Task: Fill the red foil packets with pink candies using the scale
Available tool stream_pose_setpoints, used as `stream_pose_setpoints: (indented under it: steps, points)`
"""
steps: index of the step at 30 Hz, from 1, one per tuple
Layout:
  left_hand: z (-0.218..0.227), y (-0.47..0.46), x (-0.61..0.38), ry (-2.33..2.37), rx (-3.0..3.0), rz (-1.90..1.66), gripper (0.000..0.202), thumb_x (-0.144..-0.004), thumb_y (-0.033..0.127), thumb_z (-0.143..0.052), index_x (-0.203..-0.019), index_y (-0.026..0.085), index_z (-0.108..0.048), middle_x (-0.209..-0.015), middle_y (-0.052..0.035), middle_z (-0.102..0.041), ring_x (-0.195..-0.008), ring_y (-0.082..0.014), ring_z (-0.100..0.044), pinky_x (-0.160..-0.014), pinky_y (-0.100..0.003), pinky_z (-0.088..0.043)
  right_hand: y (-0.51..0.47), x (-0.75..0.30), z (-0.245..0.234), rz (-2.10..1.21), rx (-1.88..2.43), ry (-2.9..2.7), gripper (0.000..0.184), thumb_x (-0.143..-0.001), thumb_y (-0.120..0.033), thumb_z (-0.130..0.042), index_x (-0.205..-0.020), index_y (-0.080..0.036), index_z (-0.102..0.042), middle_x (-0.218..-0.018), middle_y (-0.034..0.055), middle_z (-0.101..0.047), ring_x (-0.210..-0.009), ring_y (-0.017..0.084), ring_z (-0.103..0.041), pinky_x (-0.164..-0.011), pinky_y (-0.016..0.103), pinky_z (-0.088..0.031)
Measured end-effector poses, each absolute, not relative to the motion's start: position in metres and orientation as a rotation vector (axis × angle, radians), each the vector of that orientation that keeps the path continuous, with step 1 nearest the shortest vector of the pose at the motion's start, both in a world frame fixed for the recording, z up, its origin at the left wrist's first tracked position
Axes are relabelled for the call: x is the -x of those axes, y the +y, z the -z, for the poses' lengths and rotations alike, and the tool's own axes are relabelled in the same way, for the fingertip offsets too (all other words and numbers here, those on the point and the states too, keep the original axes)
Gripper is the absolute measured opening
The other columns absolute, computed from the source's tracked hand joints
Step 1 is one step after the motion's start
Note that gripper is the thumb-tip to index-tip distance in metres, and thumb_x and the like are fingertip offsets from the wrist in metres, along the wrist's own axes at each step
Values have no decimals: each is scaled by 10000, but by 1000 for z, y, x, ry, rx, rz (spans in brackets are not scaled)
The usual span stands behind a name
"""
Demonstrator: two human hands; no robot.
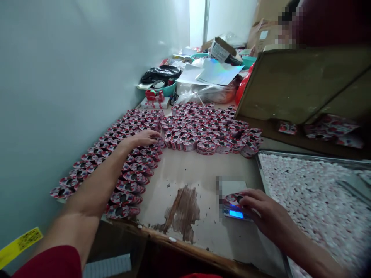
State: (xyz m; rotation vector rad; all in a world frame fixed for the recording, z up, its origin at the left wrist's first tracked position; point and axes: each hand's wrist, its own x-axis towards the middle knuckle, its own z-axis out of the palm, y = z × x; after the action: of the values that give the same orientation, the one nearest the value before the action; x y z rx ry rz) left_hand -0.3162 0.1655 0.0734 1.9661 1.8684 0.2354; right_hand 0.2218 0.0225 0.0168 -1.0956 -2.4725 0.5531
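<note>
My left hand (147, 137) reaches across to the inner edge of the left block of small printed packets (140, 168). Its fingers are closed on a packet (161, 143) at the gap between the two blocks, though the fingertips are partly blurred. The packets stand upright in rows, red and white, with dark openings in their tops. My right hand (256, 202) pinches another packet (232, 199) on a small digital scale (234, 185) with a lit blue display. The fingers hide part of that packet and of the scale.
A metal tray (262, 170) of small whitish pieces (313, 193) lies at right, with a scoop-like metal tool (353, 189). Behind it stands a cardboard box (290, 85) with packets inside. Plastic bags, silvery sheets (214, 71) and a tape dispenser (155, 95) are at the back. Another person is at upper right.
</note>
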Motion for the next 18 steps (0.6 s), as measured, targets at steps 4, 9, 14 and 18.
stream_pose_setpoints:
  steps: [4,9,14,18]
  points:
    - [-74,176,300,2043,-1858,-370,515,-854,515,-699,-1286,236,-736,-1226,-59,-791,-1124,-260,-715,-987,-306,-551,23,-223,-22,-518,1085,-2403,156,-965,-336,-655,-959,-335,-811,-1257,100,-774,-1115,341,-756,-886,516,-648]
    - [-58,242,261,2374,-1671,-628,554,-1030,432,-480,-1499,144,-541,-1430,-185,-665,-1283,-314,-640,-1072,-407,-497,30,-236,-50,-656,1173,-2152,218,-942,-508,-723,-1076,-374,-832,-1321,95,-752,-1182,351,-742,-938,505,-648]
    - [-31,291,236,2523,-1520,-660,567,-1026,406,-485,-1521,131,-515,-1565,-260,-530,-1476,-425,-448,-1174,-569,-372,37,-244,-48,-811,1232,-1905,230,-938,-535,-726,-954,-336,-842,-1067,71,-820,-1013,296,-790,-885,401,-655]
    - [-21,305,242,2520,-1491,-589,582,-1009,529,-495,-1461,176,-596,-1584,-239,-504,-1487,-435,-424,-1188,-570,-356,44,-251,-34,-892,1250,-1816,220,-933,-506,-739,-968,-318,-848,-1052,69,-823,-1020,291,-783,-890,376,-650]
